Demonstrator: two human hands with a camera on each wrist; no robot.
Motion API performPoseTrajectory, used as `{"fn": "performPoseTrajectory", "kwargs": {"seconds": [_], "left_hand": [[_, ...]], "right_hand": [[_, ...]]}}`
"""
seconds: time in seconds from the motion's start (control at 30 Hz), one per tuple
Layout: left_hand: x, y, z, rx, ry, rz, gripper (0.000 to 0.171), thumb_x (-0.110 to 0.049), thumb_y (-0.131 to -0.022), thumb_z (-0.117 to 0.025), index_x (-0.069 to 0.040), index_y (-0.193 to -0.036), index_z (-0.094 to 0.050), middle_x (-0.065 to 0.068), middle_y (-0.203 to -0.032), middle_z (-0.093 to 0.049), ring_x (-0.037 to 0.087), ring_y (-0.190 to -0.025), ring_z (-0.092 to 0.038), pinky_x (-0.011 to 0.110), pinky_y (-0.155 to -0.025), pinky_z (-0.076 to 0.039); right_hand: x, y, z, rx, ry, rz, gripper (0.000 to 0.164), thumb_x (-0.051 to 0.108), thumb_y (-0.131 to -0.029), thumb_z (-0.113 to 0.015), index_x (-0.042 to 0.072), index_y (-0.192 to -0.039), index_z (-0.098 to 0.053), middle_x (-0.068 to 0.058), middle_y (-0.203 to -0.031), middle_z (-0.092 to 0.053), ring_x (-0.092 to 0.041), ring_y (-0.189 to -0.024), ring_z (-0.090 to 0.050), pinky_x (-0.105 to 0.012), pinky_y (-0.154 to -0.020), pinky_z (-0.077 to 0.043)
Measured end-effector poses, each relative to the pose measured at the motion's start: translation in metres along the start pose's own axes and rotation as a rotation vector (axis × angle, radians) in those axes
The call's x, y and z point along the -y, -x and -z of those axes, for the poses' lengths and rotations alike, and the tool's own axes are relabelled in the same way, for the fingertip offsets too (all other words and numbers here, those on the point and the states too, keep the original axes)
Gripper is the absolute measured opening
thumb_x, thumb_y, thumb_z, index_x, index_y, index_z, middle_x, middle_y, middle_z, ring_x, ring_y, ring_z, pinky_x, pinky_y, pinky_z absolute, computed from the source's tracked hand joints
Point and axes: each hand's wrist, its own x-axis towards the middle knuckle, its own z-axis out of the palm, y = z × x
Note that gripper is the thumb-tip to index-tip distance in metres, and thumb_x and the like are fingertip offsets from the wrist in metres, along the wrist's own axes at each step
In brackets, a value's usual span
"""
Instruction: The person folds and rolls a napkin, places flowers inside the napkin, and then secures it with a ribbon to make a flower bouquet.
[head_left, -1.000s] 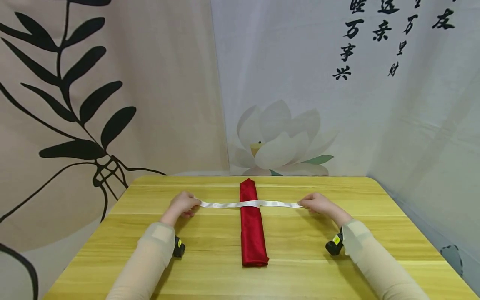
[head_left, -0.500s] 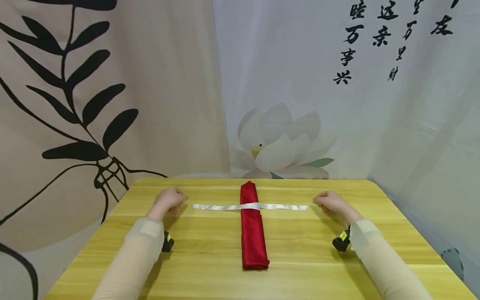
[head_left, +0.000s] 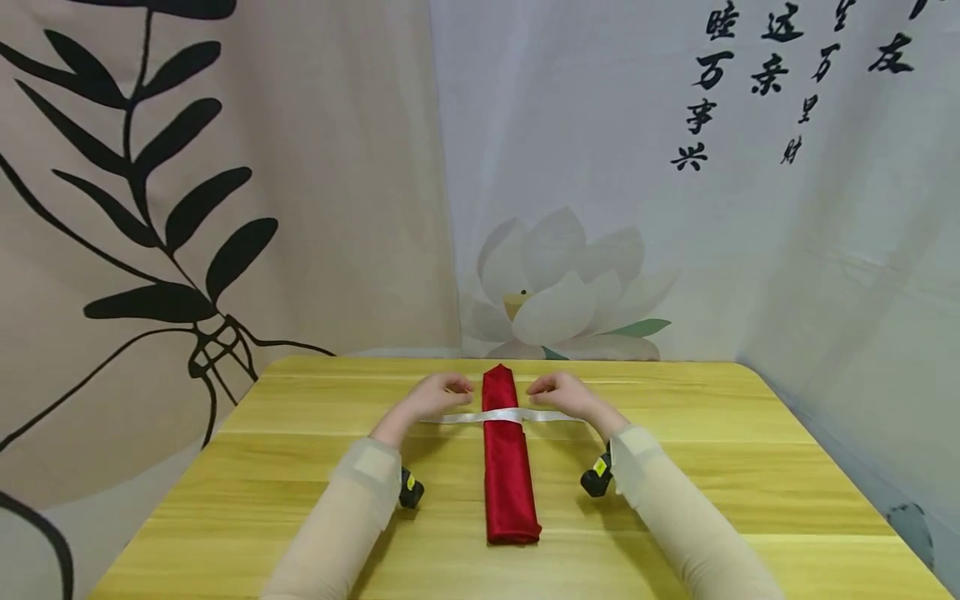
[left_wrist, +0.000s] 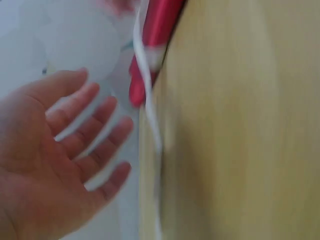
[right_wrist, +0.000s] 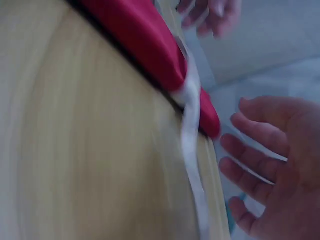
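Note:
A long folded bundle of shiny red cloth (head_left: 510, 483) lies lengthwise on the table, a white ribbon (head_left: 501, 414) wrapped across its upper part. The ribbon's two tails stretch out left and right over the wood. My left hand (head_left: 441, 395) hovers just left of the cloth, above the ribbon's left tail, fingers loosely bent and holding nothing. On the other side my right hand (head_left: 564, 395) mirrors it over the right tail, also holding nothing. Both wrist views show spread, relaxed fingers apart from the white ribbon (left_wrist: 145, 70) and the red cloth (right_wrist: 145, 40).
The wooden table (head_left: 300, 492) has its far edge close behind the hands. Beyond it hangs a curtain (head_left: 352, 167) printed with leaves, a lotus and black characters. A small black camera sits on the left wrist (head_left: 410, 489) and another on the right wrist (head_left: 597, 477).
A second ago both hands pinched the ribbon's ends and held it taut. They let go and drew outward, then came inward close to the red cloth. The ribbon stays lying across it.

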Motion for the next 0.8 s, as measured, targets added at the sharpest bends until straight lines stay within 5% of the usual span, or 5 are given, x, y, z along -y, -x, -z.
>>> {"fn": "performPoseTrajectory", "kwargs": {"seconds": [0.13,0.3,0.8], "left_hand": [[-0.011,-0.005,-0.025,0.064,-0.007,0.03,0.027,-0.016,-0.09,-0.066,-0.002,-0.113,-0.065,0.007,-0.101,-0.066,0.02,-0.093,-0.06,0.036,-0.08,-0.047],[-0.014,-0.003,-0.041,0.064,-0.049,0.083,0.026,-0.015,-0.09,-0.066,-0.005,-0.114,-0.065,0.008,-0.098,-0.066,0.02,-0.087,-0.059,0.035,-0.073,-0.047],[-0.012,0.003,-0.043,0.082,-0.047,0.102,0.014,-0.013,-0.086,-0.07,-0.011,-0.099,-0.066,-0.001,-0.08,-0.06,0.014,-0.071,-0.052,0.032,-0.069,-0.038]], "right_hand": [[0.001,-0.005,-0.018,0.033,-0.022,-0.007,0.024,0.013,-0.092,-0.062,-0.002,-0.11,-0.069,-0.01,-0.108,-0.068,-0.022,-0.098,-0.06,-0.04,-0.086,-0.048],[-0.004,-0.005,-0.032,-0.02,-0.073,-0.066,0.021,0.011,-0.092,-0.062,0.0,-0.107,-0.07,-0.008,-0.105,-0.068,-0.018,-0.091,-0.057,-0.036,-0.082,-0.048],[-0.012,0.0,-0.039,0.025,-0.115,0.006,0.008,0.009,-0.086,-0.066,0.002,-0.089,-0.067,0.001,-0.079,-0.062,-0.014,-0.073,-0.05,-0.029,-0.07,-0.042]]}}
